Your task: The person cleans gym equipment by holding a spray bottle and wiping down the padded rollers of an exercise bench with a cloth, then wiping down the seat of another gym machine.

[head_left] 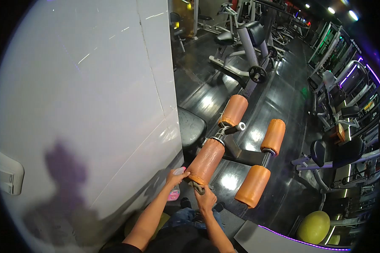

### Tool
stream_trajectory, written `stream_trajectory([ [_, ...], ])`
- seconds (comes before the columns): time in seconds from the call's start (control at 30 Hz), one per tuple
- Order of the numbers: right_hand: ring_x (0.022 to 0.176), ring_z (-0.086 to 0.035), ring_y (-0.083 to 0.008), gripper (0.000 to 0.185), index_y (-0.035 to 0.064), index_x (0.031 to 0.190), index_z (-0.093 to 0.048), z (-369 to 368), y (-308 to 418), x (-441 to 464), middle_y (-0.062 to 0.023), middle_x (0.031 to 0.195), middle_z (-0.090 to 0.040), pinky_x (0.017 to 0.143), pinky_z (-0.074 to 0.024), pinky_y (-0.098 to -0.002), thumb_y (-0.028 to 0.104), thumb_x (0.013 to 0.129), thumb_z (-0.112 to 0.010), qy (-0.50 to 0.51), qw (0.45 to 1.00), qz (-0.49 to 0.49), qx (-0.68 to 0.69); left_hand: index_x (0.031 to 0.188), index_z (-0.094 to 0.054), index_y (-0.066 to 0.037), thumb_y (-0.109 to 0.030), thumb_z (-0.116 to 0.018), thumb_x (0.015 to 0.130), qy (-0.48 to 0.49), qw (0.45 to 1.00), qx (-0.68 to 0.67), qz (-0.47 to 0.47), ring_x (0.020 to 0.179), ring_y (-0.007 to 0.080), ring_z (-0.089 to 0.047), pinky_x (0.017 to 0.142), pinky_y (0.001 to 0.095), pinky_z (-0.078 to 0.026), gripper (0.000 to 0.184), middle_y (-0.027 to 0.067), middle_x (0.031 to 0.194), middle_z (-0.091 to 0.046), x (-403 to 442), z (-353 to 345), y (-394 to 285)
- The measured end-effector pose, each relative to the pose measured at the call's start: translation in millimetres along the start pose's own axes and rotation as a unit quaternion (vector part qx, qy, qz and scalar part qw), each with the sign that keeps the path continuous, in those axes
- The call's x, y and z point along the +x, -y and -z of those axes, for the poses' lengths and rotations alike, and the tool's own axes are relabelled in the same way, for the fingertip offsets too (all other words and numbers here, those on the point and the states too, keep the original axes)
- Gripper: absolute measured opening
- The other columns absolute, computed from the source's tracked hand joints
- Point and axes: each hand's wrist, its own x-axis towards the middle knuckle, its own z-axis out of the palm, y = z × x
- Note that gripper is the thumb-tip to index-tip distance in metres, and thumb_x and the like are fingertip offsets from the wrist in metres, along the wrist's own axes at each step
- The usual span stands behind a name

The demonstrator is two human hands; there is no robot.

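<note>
Low in the head view, my left hand is closed around a pink and clear spray bottle, next to the near end of an orange foam roller pad. Its fingers partly cover the bottle. My right hand grips a greyish-brown cloth bunched against the pad's lower end. The pad sits on a metal bar with a black-gripped handle. Beyond that handle is another orange pad. Two further pads, an upper one and a lower one, share a bar to the right.
A pale wall rises close on my left, with a switch plate. Beside it is a black padded seat. Gym machines stand ahead, and more line the right side. A yellow-green ball lies at lower right.
</note>
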Motion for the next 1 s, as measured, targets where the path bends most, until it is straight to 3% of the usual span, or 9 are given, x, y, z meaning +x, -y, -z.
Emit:
stream_trajectory([
  [0.17, 0.075, -0.070, -0.0382, 0.030, 0.0125, 0.093, -0.070, -2, -26, -3, -0.0165, 0.079, -0.072, 0.066, -0.0530, -0.0456, 0.030, 0.073, -0.084, -0.043, 0.999, -0.022, -0.001, 0.083, -0.068, -0.008, -0.051, -0.088, 0.070, -0.005, 0.999, -0.043, 0.000, 0.051, 0.0106, -0.058, 0.049, 0.0287, -0.046, 0.050, 0.0007, 0.064, -0.063, 2, -1, 7],
  [0.27, 0.077, -0.071, -0.0383, 0.029, 0.0118, 0.092, -0.070, 5, -31, -5, -0.0170, 0.080, -0.072, 0.068, -0.0539, -0.0453, 0.030, 0.073, -0.083, -0.026, 0.998, -0.056, -0.016, 0.085, -0.070, -0.009, -0.052, -0.087, 0.071, -0.034, 0.999, 0.014, -0.030, 0.052, 0.0107, -0.058, 0.049, 0.0288, -0.047, 0.048, 0.0002, 0.064, -0.064, 2, -5, 8],
  [0.43, 0.080, -0.072, -0.0370, 0.032, 0.0086, 0.094, -0.070, 32, -66, -16, -0.0189, 0.082, -0.073, 0.072, -0.0549, -0.0425, 0.031, 0.076, -0.083, 0.015, 0.996, -0.083, -0.009, 0.081, -0.069, -0.010, -0.050, -0.086, 0.074, -0.072, 0.993, -0.049, -0.079, 0.052, 0.0105, -0.059, 0.050, 0.0286, -0.047, 0.045, -0.0002, 0.064, -0.064, -14, -10, 9],
  [0.57, 0.083, -0.073, -0.0277, 0.037, 0.0037, 0.097, -0.069, 81, -79, -24, -0.0183, 0.086, -0.073, 0.075, -0.0539, -0.0371, 0.033, 0.079, -0.083, 0.045, 0.995, -0.081, 0.032, 0.075, -0.063, -0.009, -0.042, -0.084, 0.079, -0.078, 0.982, -0.098, -0.143, 0.052, 0.0085, -0.057, 0.048, 0.0274, -0.045, 0.040, -0.0002, 0.064, -0.061, -37, -8, 13],
  [0.63, 0.089, -0.073, -0.0332, 0.037, 0.0056, 0.102, -0.069, 106, -79, -25, -0.0209, 0.090, -0.074, 0.078, -0.0543, -0.0397, 0.032, 0.080, -0.083, 0.068, 0.990, -0.100, 0.068, 0.073, -0.059, -0.008, -0.034, -0.082, 0.083, -0.055, 0.977, -0.126, -0.160, 0.052, 0.0069, -0.054, 0.047, 0.0262, -0.042, 0.036, -0.0011, 0.066, -0.059, -60, -4, 5],
  [0.7, 0.090, -0.072, -0.0257, 0.036, 0.0063, 0.104, -0.069, 122, -93, -24, -0.0154, 0.093, -0.074, 0.081, -0.0532, -0.0370, 0.031, 0.082, -0.082, 0.071, 0.990, -0.110, 0.053, 0.080, -0.065, -0.007, -0.031, -0.080, 0.086, -0.017, 0.974, -0.148, -0.171, 0.052, 0.0066, -0.053, 0.047, 0.0255, -0.041, 0.030, -0.0021, 0.068, -0.059, -74, -1, 5],
  [0.8, 0.087, -0.065, -0.0156, 0.033, 0.0039, 0.107, -0.069, 150, -90, -19, -0.0058, 0.096, -0.071, 0.083, -0.0520, -0.0317, 0.026, 0.085, -0.081, 0.092, 0.970, -0.127, 0.184, 0.096, -0.073, -0.004, -0.029, -0.075, 0.091, 0.068, 0.968, -0.144, -0.196, 0.054, 0.0056, -0.055, 0.047, 0.0253, -0.043, 0.026, -0.0021, 0.069, -0.061, -88, -4, 4],
  [0.9, 0.091, -0.065, -0.0117, 0.030, 0.0008, 0.109, -0.067, 174, -90, -2, -0.0061, 0.099, -0.072, 0.083, -0.0511, -0.0270, 0.017, 0.087, -0.079, 0.079, 0.983, -0.083, 0.141, 0.094, -0.074, -0.004, -0.029, -0.074, 0.091, 0.159, 0.964, -0.122, -0.175, 0.055, 0.0060, -0.056, 0.047, 0.0250, -0.044, 0.026, -0.0013, 0.071, -0.064, -113, -14, -23],
  [1.0, 0.094, -0.067, -0.0146, 0.033, 0.0001, 0.113, -0.070, 195, -103, 18, -0.0080, 0.103, -0.073, 0.086, -0.0525, -0.0291, 0.018, 0.086, -0.079, 0.086, 0.979, -0.101, 0.156, 0.095, -0.075, -0.005, -0.032, -0.074, 0.091, 0.190, 0.949, -0.090, -0.234, 0.056, 0.0066, -0.058, 0.048, 0.0248, -0.045, 0.027, -0.0004, 0.071, -0.065, -128, -35, -38],
])
